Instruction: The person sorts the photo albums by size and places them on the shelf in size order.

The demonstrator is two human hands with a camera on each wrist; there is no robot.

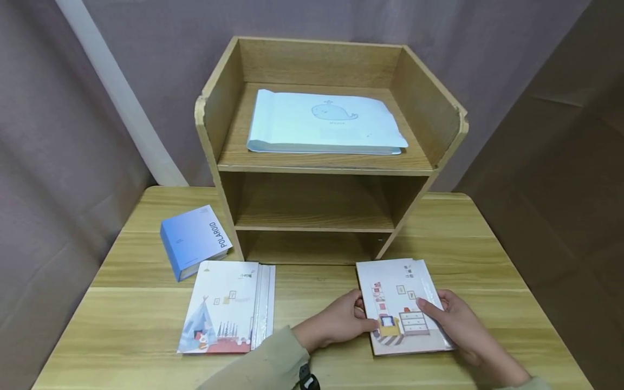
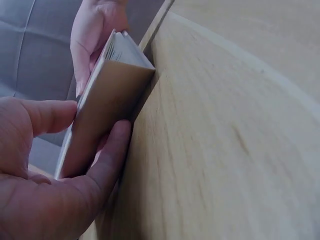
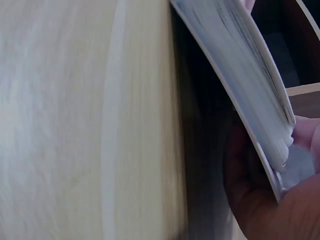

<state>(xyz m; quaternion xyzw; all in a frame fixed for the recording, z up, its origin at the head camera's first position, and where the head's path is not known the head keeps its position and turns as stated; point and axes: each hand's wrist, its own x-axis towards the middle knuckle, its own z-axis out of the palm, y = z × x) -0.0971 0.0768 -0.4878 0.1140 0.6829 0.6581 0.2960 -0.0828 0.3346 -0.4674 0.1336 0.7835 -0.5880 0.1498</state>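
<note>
A white photo album [image 1: 397, 303] with a drawn dresser and yellow chair on its cover is held between both hands at the front right of the table. My left hand [image 1: 343, 319] pinches its left edge, thumb on the cover and fingers curled at its side. At the opposite edge, my right hand [image 1: 460, 325] grips the album with its thumb on the cover and fingers beneath. In the right wrist view the album's page edges [image 3: 240, 75] face the camera, and a dark gap separates it from the table. The left wrist view shows its brown side [image 2: 110, 95] tilted near the tabletop.
A second white album [image 1: 219, 309] with a tent picture lies at the front left, beside a blue POLAROID album [image 1: 195, 238]. Behind stands a wooden shelf [image 1: 314, 228]; a pale blue whale album [image 1: 302, 122] lies on its top level. Curtains hang around the table [image 1: 122, 303].
</note>
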